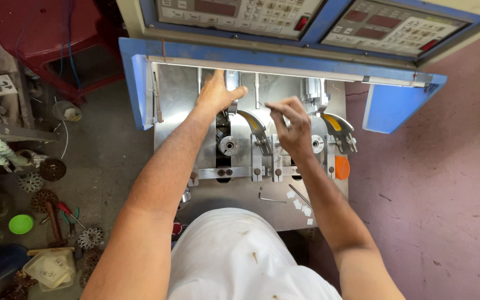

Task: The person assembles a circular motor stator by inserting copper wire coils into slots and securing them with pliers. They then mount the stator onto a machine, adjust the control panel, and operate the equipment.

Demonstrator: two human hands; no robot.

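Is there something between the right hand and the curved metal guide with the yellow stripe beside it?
Nothing visible. The right hand hovers just right of the curved guide, fingers bent above the machine plate.
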